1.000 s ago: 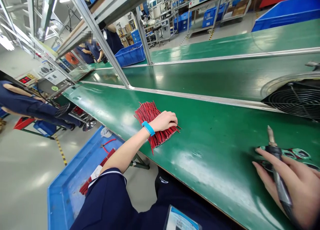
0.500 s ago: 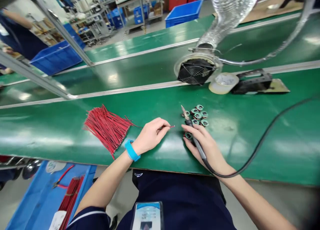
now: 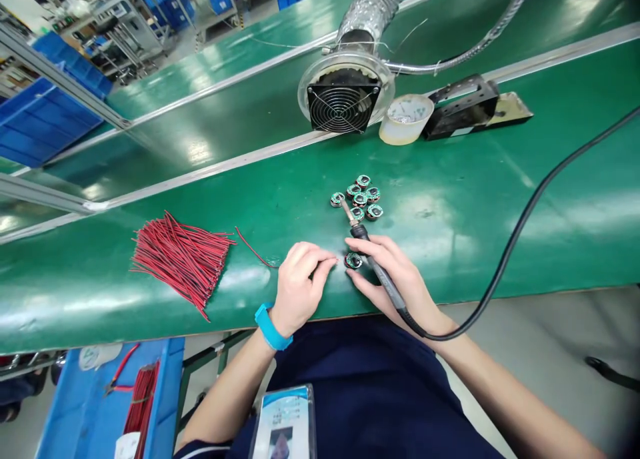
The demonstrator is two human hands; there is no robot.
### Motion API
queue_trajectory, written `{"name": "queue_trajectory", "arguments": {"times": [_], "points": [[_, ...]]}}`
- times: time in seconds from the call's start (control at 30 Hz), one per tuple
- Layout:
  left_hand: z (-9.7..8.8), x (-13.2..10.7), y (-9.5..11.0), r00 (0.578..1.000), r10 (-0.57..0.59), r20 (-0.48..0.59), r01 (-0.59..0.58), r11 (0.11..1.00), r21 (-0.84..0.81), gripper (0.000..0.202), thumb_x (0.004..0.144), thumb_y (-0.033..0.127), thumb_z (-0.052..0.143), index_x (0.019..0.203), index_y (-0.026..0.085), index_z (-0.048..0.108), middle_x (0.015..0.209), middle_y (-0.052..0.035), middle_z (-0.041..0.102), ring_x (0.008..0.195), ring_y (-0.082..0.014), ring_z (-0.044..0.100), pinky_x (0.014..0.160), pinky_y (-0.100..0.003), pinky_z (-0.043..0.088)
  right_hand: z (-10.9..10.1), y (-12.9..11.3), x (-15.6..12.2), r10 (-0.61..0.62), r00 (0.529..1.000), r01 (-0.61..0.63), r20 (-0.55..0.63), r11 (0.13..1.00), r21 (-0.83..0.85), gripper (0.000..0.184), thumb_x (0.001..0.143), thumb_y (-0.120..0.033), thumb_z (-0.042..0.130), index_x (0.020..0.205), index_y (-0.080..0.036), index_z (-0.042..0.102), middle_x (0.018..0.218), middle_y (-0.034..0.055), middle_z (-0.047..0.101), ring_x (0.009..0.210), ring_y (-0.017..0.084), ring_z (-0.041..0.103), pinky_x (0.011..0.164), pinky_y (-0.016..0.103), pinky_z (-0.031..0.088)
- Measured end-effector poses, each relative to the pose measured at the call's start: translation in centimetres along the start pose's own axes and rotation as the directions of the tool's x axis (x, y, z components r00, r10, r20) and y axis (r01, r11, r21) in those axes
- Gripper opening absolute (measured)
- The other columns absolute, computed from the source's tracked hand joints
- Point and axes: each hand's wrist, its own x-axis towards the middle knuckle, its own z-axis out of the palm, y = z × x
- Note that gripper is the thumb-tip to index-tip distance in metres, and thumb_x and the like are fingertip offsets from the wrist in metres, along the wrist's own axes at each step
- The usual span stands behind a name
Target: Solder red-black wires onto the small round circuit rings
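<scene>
My left hand pinches a thin red wire near its end; the wire trails out behind the hand to the left. Across my right hand lies a soldering iron, its tip pointing up and away. The thumb and fingertips of that hand reach around a small round part with a green circuit board, standing on the green bench. Just beyond, several similar round parts sit in a cluster, with the iron's tip above or against one. A heap of red and black wires lies to the left.
A fan with a duct stands at the back, beside a roll of tape and a black metal holder. The iron's cable arcs to the right. Below left, a blue tray holds red-handled pliers and bundled wires.
The view has shifted, so the bench things appear lower-left or higher. My left hand has brought the wire end closer to the round part at my right fingertips. The soldering iron stays in my right hand.
</scene>
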Motion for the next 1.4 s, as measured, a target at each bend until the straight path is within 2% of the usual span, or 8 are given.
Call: {"name": "queue_trajectory", "arguments": {"times": [0.2, 0.4, 0.57, 0.8, 0.9, 1.07, 1.3, 1.4], "points": [[0.5, 0.1, 0.7, 0.957, -0.281, 0.072, 0.290, 0.938, -0.192, 0.018, 0.103, 0.028, 0.064, 0.087, 0.020, 0.070, 0.084, -0.0007, 0.062, 0.077, -0.0140, 0.056, 0.068, -0.027, 0.045, 0.7, 0.1, 0.2, 0.012, 1.000, -0.012, -0.017, 1.000, 0.028, 0.053, 0.097, -0.013, 0.064, 0.147, -0.030, 0.057, 0.124, 0.0082, 0.062, 0.108, 0.020, 0.070, 0.099, 0.036, 0.060], [0.5, 0.3, 0.3, 0.904, -0.404, 0.143, 0.426, 0.811, -0.402, 0.020, 0.102, 0.034, 0.065, 0.091, 0.019, 0.072, 0.089, -0.0020, 0.062, 0.076, -0.0127, 0.059, 0.068, -0.026, 0.046, 0.6, -0.4, 0.5, -0.017, 0.997, 0.020, -0.079, 0.999, 0.029, 0.050, 0.096, -0.017, 0.070, 0.143, -0.030, 0.059, 0.128, 0.0093, 0.064, 0.115, 0.023, 0.069, 0.096, 0.038, 0.062], [0.7, 0.0, 1.1, 0.898, -0.398, 0.187, 0.439, 0.785, -0.437, 0.021, 0.101, 0.038, 0.068, 0.090, 0.019, 0.070, 0.090, -0.0014, 0.060, 0.074, -0.0115, 0.058, 0.066, -0.025, 0.046, 0.2, -1.4, 0.4, 0.017, 0.985, 0.008, -0.171, 0.989, 0.145, 0.046, 0.096, -0.013, 0.068, 0.137, -0.033, 0.062, 0.107, 0.0049, 0.070, 0.105, 0.022, 0.070, 0.097, 0.042, 0.061], [0.7, -0.6, 2.2, 0.932, -0.284, 0.224, 0.347, 0.879, -0.327, 0.019, 0.103, 0.034, 0.065, 0.089, 0.021, 0.069, 0.090, -0.0034, 0.065, 0.083, -0.0155, 0.061, 0.073, -0.027, 0.050, 0.1, -1.7, -0.8, 0.062, 0.972, -0.011, -0.228, 0.976, 0.218, 0.043, 0.094, -0.011, 0.070, 0.131, -0.033, 0.066, 0.095, 0.0020, 0.074, 0.103, 0.023, 0.070, 0.095, 0.044, 0.060], [0.5, -0.8, 2.4, 0.909, -0.305, 0.283, 0.391, 0.857, -0.334, 0.020, 0.102, 0.034, 0.066, 0.090, 0.020, 0.071, 0.088, -0.0038, 0.068, 0.080, -0.0150, 0.062, 0.071, -0.027, 0.050, -0.1, -1.7, -1.5, 0.079, 0.970, -0.021, -0.230, 0.970, 0.244, 0.046, 0.093, -0.010, 0.071, 0.131, -0.033, 0.066, 0.095, 0.0015, 0.073, 0.099, 0.022, 0.070, 0.094, 0.043, 0.060], [0.6, -0.8, 2.5, 0.835, -0.393, 0.384, 0.537, 0.731, -0.421, 0.021, 0.098, 0.037, 0.070, 0.088, 0.019, 0.071, 0.084, -0.0018, 0.066, 0.067, -0.0105, 0.056, 0.062, -0.024, 0.047, -0.4, -1.7, -2.1, 0.104, 0.970, -0.040, -0.221, 0.960, 0.278, 0.047, 0.092, -0.008, 0.073, 0.131, -0.033, 0.065, 0.096, 0.0010, 0.073, 0.099, 0.021, 0.070, 0.095, 0.041, 0.059], [1.1, -1.2, 2.8, 0.877, -0.381, 0.291, 0.472, 0.796, -0.378, 0.015, 0.097, 0.029, 0.071, 0.086, 0.019, 0.071, 0.087, -0.0022, 0.066, 0.075, -0.0121, 0.061, 0.069, -0.025, 0.050, -0.2, -1.6, -2.1, 0.175, 0.960, -0.100, -0.221, 0.945, 0.312, 0.037, 0.093, -0.012, 0.071, 0.126, -0.030, 0.067, 0.096, 0.0021, 0.072, 0.096, 0.020, 0.072, 0.091, 0.040, 0.061], [1.4, -1.3, 3.0, 0.879, -0.394, 0.270, 0.474, 0.788, -0.392, 0.016, 0.096, 0.029, 0.072, 0.084, 0.019, 0.070, 0.085, -0.0019, 0.066, 0.075, -0.0123, 0.061, 0.069, -0.025, 0.050, 0.0, -1.7, -2.1, 0.233, 0.945, -0.143, -0.228, 0.926, 0.350, 0.032, 0.093, -0.015, 0.072, 0.121, -0.028, 0.068, 0.098, 0.0024, 0.069, 0.091, 0.019, 0.072, 0.086, 0.037, 0.062]]}}
